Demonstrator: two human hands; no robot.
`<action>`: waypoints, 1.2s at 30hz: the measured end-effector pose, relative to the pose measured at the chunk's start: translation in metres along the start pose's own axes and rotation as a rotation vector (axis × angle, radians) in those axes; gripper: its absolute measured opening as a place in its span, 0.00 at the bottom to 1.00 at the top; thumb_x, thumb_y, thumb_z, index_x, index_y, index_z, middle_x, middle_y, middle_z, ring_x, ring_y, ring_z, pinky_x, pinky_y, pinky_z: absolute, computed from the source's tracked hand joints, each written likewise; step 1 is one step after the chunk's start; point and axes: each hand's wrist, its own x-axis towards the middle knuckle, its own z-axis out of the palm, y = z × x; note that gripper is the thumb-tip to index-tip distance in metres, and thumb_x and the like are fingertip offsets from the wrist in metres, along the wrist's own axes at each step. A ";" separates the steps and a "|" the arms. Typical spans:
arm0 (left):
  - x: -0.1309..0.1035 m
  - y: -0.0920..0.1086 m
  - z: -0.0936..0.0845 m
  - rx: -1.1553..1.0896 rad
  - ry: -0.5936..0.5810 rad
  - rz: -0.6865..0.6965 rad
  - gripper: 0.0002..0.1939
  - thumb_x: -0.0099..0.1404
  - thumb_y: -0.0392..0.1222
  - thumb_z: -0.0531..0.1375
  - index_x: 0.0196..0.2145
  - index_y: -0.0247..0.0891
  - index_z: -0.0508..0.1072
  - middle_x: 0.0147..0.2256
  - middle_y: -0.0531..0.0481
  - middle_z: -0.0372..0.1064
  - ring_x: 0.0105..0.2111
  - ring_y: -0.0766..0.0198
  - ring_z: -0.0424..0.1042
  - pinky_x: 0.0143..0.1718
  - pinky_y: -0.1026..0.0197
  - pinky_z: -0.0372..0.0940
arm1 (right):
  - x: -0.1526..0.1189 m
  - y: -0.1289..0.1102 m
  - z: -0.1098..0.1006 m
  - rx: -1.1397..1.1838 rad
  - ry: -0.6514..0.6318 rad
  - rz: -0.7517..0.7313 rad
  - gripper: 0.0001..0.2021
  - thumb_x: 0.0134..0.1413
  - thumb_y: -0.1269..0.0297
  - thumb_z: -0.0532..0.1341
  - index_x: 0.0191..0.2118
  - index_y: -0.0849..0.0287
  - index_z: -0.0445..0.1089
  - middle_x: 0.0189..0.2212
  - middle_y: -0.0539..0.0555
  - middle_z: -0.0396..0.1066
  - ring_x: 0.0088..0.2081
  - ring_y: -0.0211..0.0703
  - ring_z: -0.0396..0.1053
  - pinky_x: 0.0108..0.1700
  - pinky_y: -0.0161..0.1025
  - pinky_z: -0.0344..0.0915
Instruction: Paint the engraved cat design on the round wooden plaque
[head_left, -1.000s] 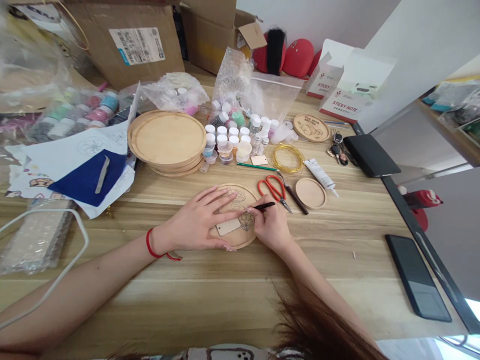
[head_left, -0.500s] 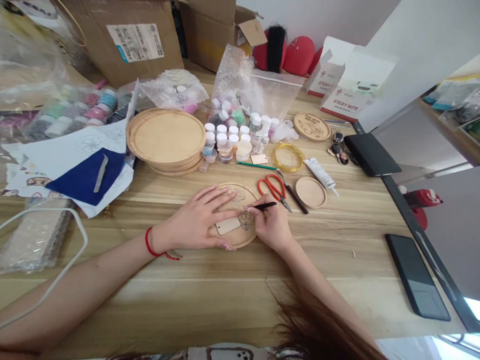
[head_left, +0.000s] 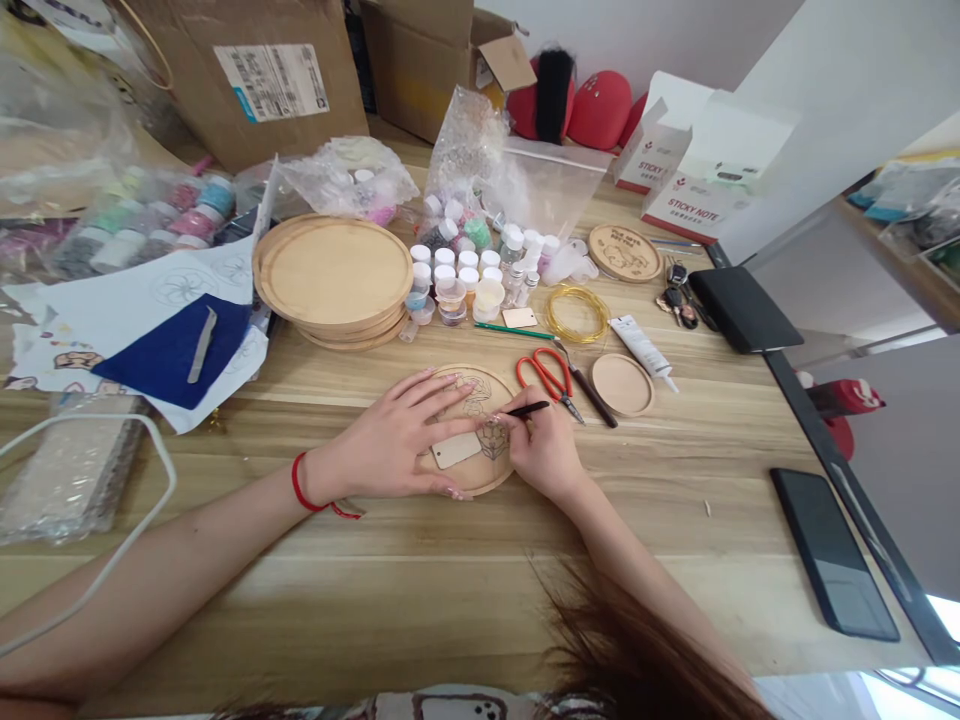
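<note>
- I have the left hand (head_left: 390, 440) splayed flat on a round wooden tray (head_left: 477, 480).
- My right hand (head_left: 546, 450) pinches a black pen (head_left: 532, 408) at its line drawing (head_left: 493, 440).
- The tray lies on the table (head_left: 420, 600).

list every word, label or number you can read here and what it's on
"STICKY NOTE": front white box
"STICK...", end hidden or unclear: rear white box
Smaller print under "STICKY NOTE": too small to read
Carton label: print and barcode, too blurred
Tube: print too small
Wooden plaque: lettering too blurred
Pen: no readable text
</note>
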 end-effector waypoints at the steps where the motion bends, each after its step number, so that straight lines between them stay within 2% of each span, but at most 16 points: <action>1: 0.000 0.000 0.000 -0.011 0.009 -0.002 0.41 0.60 0.69 0.57 0.64 0.44 0.60 0.67 0.40 0.49 0.67 0.45 0.48 0.67 0.40 0.42 | 0.000 0.000 0.000 0.006 -0.003 0.003 0.07 0.51 0.75 0.58 0.29 0.54 0.63 0.25 0.53 0.73 0.28 0.45 0.71 0.32 0.40 0.68; 5: 0.000 -0.001 -0.001 -0.089 0.051 -0.024 0.41 0.60 0.67 0.59 0.63 0.38 0.61 0.65 0.39 0.53 0.66 0.45 0.50 0.67 0.41 0.43 | 0.002 0.001 -0.001 0.061 0.018 0.010 0.07 0.51 0.74 0.59 0.28 0.54 0.64 0.25 0.53 0.72 0.28 0.45 0.71 0.32 0.41 0.68; 7: 0.001 0.000 -0.001 -0.174 0.124 -0.051 0.34 0.65 0.60 0.58 0.61 0.37 0.63 0.63 0.40 0.59 0.65 0.48 0.52 0.66 0.43 0.46 | 0.002 -0.001 -0.002 0.135 0.037 0.032 0.06 0.51 0.74 0.59 0.29 0.54 0.65 0.25 0.53 0.72 0.28 0.45 0.71 0.32 0.42 0.68; 10: 0.004 0.007 -0.005 -0.373 0.317 -0.120 0.18 0.72 0.47 0.52 0.55 0.37 0.70 0.54 0.43 0.70 0.58 0.56 0.63 0.61 0.50 0.57 | 0.001 -0.010 -0.004 0.317 0.060 0.063 0.05 0.53 0.72 0.59 0.30 0.54 0.66 0.25 0.51 0.70 0.28 0.43 0.69 0.31 0.41 0.67; 13: 0.007 0.018 -0.009 -0.595 0.406 -0.199 0.14 0.73 0.43 0.51 0.47 0.38 0.75 0.45 0.46 0.76 0.48 0.61 0.71 0.54 0.56 0.63 | -0.003 -0.025 -0.004 0.490 0.077 0.049 0.04 0.55 0.71 0.60 0.31 0.55 0.65 0.26 0.50 0.69 0.27 0.40 0.68 0.29 0.38 0.66; 18: 0.010 0.030 -0.011 -0.965 0.287 -0.366 0.17 0.70 0.50 0.54 0.38 0.36 0.77 0.37 0.46 0.76 0.38 0.61 0.73 0.41 0.60 0.67 | -0.007 -0.045 -0.002 0.615 0.104 0.012 0.04 0.56 0.67 0.61 0.31 0.55 0.66 0.26 0.50 0.68 0.29 0.40 0.68 0.30 0.37 0.67; 21: 0.009 0.032 -0.011 -1.124 0.214 -0.461 0.20 0.68 0.55 0.56 0.34 0.35 0.77 0.31 0.48 0.74 0.31 0.64 0.69 0.33 0.63 0.65 | -0.008 -0.049 0.000 0.649 0.124 0.009 0.05 0.57 0.65 0.62 0.31 0.55 0.66 0.27 0.50 0.67 0.28 0.39 0.68 0.30 0.37 0.67; 26: 0.010 0.036 -0.012 -1.279 0.215 -0.510 0.23 0.65 0.58 0.58 0.31 0.33 0.77 0.28 0.49 0.71 0.29 0.66 0.67 0.34 0.63 0.63 | -0.010 -0.052 0.001 0.640 0.165 -0.012 0.06 0.58 0.64 0.61 0.31 0.55 0.65 0.26 0.50 0.67 0.28 0.40 0.68 0.31 0.37 0.66; 36: 0.007 0.037 -0.006 -1.332 0.209 -0.494 0.24 0.65 0.59 0.58 0.30 0.34 0.78 0.30 0.46 0.75 0.31 0.62 0.69 0.35 0.60 0.65 | -0.015 -0.057 -0.002 0.512 0.179 -0.027 0.06 0.57 0.62 0.59 0.31 0.53 0.61 0.26 0.53 0.67 0.29 0.44 0.68 0.31 0.42 0.68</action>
